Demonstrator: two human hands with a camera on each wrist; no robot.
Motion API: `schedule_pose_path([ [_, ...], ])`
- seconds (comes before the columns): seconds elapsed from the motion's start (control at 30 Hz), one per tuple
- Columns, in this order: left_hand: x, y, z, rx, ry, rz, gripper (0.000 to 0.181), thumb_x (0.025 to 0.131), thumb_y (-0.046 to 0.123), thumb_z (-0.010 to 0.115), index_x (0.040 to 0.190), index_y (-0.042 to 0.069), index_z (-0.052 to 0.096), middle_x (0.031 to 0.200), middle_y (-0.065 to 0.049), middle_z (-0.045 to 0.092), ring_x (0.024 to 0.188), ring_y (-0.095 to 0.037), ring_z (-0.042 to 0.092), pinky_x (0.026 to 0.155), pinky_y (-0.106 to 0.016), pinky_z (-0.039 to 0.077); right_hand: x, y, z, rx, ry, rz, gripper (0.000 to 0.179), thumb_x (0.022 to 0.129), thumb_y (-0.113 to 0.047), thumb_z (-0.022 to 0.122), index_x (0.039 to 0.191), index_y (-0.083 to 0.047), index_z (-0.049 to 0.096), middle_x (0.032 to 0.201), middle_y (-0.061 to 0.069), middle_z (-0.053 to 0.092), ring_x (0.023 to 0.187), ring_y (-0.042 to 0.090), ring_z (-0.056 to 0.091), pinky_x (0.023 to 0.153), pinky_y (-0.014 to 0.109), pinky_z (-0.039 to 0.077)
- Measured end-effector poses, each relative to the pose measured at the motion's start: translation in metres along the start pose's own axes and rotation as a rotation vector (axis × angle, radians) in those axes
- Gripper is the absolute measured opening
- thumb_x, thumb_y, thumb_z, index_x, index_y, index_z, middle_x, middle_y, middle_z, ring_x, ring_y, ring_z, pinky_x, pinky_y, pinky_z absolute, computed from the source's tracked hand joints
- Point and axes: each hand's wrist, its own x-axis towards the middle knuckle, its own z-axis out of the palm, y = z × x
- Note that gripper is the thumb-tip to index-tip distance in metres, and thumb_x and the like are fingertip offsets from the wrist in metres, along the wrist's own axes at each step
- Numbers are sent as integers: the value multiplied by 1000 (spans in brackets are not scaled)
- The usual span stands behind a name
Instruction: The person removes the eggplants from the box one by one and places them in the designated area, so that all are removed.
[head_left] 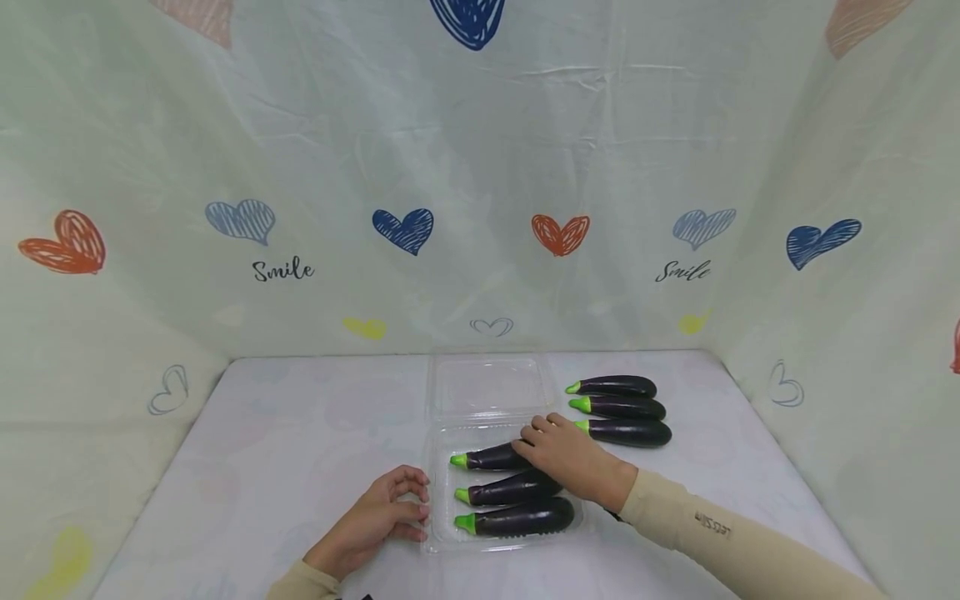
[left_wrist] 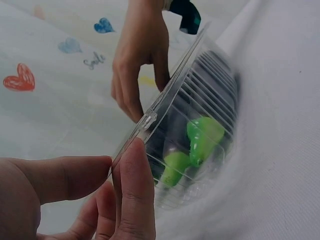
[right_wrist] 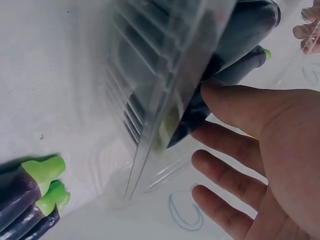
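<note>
A clear plastic clamshell box [head_left: 441, 433] lies unfolded on the table, three dark purple eggplants with green stem ends side by side in its base. My left hand [head_left: 375, 518] is at the box's left side; in the left wrist view its thumb and fingers pinch the rim [left_wrist: 148, 121]. Over the box's right side, my right hand [head_left: 573, 461] holds the blunt end of the farthest eggplant [head_left: 491, 457] between thumb and index finger, the other fingers spread loosely. That hand hides part of this eggplant. The middle eggplant [head_left: 510, 489] and nearest eggplant [head_left: 525, 517] lie beside it.
Right of the transparent lid [head_left: 487, 387], three more eggplants [head_left: 626, 408] lie in a row on the white table [head_left: 300, 433]. A pale cloth with printed hearts [head_left: 480, 283] hangs around the table's back and sides.
</note>
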Motion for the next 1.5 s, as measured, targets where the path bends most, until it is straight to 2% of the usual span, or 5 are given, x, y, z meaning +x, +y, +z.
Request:
schedule_pose_path([
  [0.4,-2,-1,0,1,-4,4,40,91,-7,64,127,-4,46,105,-5,53,87,-18,60,71,-32,64,7,1,9,-40,28,-17,43,84,-18,89,122,-20,70,111,-4,71,101,15,64,88,30,56],
  [0.73,-2,3,1,1,-9,8,43,90,-6,65,127,-6,45,104,-5,54,88,-17,60,72,-31,63,12,-1,13,-50,-9,-26,50,81,-22,93,125,-19,71,114,-4,69,104,13,63,87,27,55],
  [1.0,-2,3,0,10,-9,11,43,89,-7,65,127,-7,45,104,-5,54,88,-18,60,72,-31,63,12,-1,15,-35,21,-33,47,79,-21,95,119,-19,71,112,-4,69,103,13,64,87,27,56],
  [1.27,-2,2,0,7,-7,11,43,89,-7,65,127,-7,45,104,-5,54,89,-18,60,72,-31,63,13,1,14,0,10,-54,50,78,-22,95,121,-19,69,114,-5,69,106,13,63,89,26,55],
  [1.5,-2,2,-1,1,-21,17,43,89,-4,65,127,-6,45,103,-4,54,89,-18,62,72,-31,62,7,8,10,23,40,-57,42,86,-15,87,124,-17,68,118,-3,68,110,16,62,92,29,54],
])
